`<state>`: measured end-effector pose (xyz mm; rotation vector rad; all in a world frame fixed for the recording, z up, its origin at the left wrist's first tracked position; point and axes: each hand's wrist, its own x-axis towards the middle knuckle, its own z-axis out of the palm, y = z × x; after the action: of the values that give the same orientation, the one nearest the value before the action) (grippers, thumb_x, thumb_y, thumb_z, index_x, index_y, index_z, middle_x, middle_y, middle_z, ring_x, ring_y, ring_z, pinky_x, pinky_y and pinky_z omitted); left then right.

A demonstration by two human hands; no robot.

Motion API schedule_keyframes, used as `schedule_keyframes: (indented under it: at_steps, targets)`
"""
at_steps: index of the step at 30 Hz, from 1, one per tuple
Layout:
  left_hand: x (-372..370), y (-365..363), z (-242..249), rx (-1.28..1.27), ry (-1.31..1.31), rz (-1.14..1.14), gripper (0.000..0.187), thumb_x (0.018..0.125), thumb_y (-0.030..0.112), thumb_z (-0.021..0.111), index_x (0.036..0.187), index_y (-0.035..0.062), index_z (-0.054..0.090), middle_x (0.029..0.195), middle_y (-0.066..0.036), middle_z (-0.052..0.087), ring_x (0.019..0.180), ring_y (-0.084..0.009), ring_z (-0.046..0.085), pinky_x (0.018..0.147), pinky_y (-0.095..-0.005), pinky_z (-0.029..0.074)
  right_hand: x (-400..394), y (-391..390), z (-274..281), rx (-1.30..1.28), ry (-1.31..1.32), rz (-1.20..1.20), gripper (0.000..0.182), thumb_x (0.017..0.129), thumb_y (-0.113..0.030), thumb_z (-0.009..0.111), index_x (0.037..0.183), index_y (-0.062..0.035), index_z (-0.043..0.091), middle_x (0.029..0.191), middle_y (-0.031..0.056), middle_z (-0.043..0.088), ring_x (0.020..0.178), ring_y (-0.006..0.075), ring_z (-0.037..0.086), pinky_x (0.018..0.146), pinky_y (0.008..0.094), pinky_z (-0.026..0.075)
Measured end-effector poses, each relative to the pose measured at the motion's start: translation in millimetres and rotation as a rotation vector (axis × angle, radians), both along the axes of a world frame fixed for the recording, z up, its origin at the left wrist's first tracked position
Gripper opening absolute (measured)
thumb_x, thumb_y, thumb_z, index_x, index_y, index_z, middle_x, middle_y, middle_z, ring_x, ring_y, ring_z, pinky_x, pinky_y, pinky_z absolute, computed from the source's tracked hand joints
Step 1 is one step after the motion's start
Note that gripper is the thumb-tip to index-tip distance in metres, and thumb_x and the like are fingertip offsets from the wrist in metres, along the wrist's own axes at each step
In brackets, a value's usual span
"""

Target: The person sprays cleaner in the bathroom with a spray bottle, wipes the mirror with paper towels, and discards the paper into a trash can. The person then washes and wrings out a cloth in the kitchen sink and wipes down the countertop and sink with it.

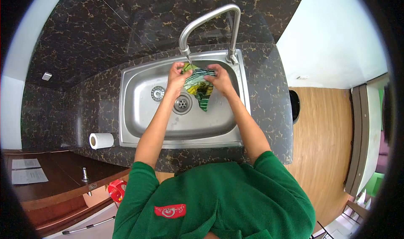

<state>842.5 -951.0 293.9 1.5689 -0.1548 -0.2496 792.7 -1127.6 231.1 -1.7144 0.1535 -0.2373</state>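
A patterned cloth (200,87) in green, yellow and white hangs between my two hands over the sink (141,108). My left hand (176,77) pinches its left upper edge, thumb against fingers. On the other side, my right hand (219,78) grips the bunched right edge. The lower end of the cloth dangles to a green striped tip. Just above the cloth is the spout of the curved metal faucet (206,18), with what looks like a thin stream of water falling onto it.
Inside the basin are a drain (182,104) and a round strainer (158,93) to its left. A white paper roll (102,141) lies on the dark marbled counter (269,100), left of the sink. Papers (28,171) rest on a brown wooden surface at the lower left.
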Motion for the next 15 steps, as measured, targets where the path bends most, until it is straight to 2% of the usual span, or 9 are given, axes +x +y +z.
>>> schedule_keyframes:
  at_steps: [3, 7, 8, 11, 14, 15]
  targets:
    - [22.7, 26.9, -26.9, 0.22, -0.164, 0.049, 0.025, 0.079, 0.006, 0.067, 0.097, 0.0065, 0.049, 0.086, -0.001, 0.055, 0.079, -0.0086, 0.053, 0.07, -0.0226, 0.042, -7.0, -16.3, 17.7, -0.102, 0.055, -0.046, 0.041, 0.067, -0.007, 0.073, 0.104, -0.0041, 0.056, 0.097, 0.0149, 0.063, 0.095, 0.027, 0.06, 0.081, 0.0321, 0.046]
    - [28.8, 45.3, -29.0, 0.324, -0.156, 0.104, 0.023, 0.082, 0.015, 0.067, 0.096, 0.0062, 0.052, 0.087, 0.002, 0.055, 0.079, -0.0068, 0.05, 0.07, -0.0226, 0.04, -12.6, -36.4, 29.7, -0.293, 0.034, -0.101, 0.034, 0.069, -0.002, 0.066, 0.101, -0.0062, 0.058, 0.089, 0.0153, 0.063, 0.086, 0.0291, 0.061, 0.076, 0.0327, 0.047]
    - [27.5, 49.6, -27.8, 0.282, -0.088, 0.096, 0.026, 0.079, 0.024, 0.069, 0.092, 0.0066, 0.056, 0.097, -0.003, 0.057, 0.092, -0.0146, 0.05, 0.087, -0.0322, 0.037, -11.3, -40.9, 30.0, -0.199, 0.047, -0.092, 0.03, 0.07, 0.001, 0.062, 0.099, -0.0065, 0.059, 0.087, 0.0137, 0.063, 0.082, 0.0268, 0.061, 0.073, 0.0329, 0.047]
    - [6.7, 42.1, 1.7, 0.334, -0.17, 0.037, 0.033, 0.074, 0.028, 0.074, 0.096, 0.0081, 0.058, 0.105, -0.009, 0.055, 0.093, -0.0202, 0.053, 0.088, -0.0359, 0.039, -15.9, -47.4, 54.5, -0.189, 0.104, -0.015, 0.028, 0.071, 0.002, 0.059, 0.098, -0.0064, 0.059, 0.088, 0.0132, 0.063, 0.08, 0.0247, 0.061, 0.072, 0.0327, 0.047]
    - [3.7, 43.0, 0.3, 0.74, -0.458, -0.33, 0.04, 0.068, 0.028, 0.077, 0.099, 0.0102, 0.059, 0.111, -0.018, 0.052, 0.098, -0.0302, 0.055, 0.087, -0.0385, 0.042, -19.7, -48.2, 61.5, -0.289, 0.024, 0.045, 0.028, 0.071, 0.001, 0.06, 0.098, -0.0061, 0.059, 0.086, 0.0138, 0.062, 0.085, 0.0265, 0.061, 0.073, 0.0351, 0.047]
    - [0.0, 38.8, 4.2, 0.854, -0.474, -0.373, 0.04, 0.067, 0.026, 0.077, 0.099, 0.0105, 0.059, 0.11, -0.02, 0.052, 0.099, -0.0322, 0.055, 0.087, -0.0385, 0.043, -21.5, -47.3, 62.0, -0.346, -0.02, 0.062, 0.028, 0.071, 0.0, 0.061, 0.098, -0.006, 0.059, 0.086, 0.0145, 0.062, 0.086, 0.0279, 0.061, 0.074, 0.036, 0.047]
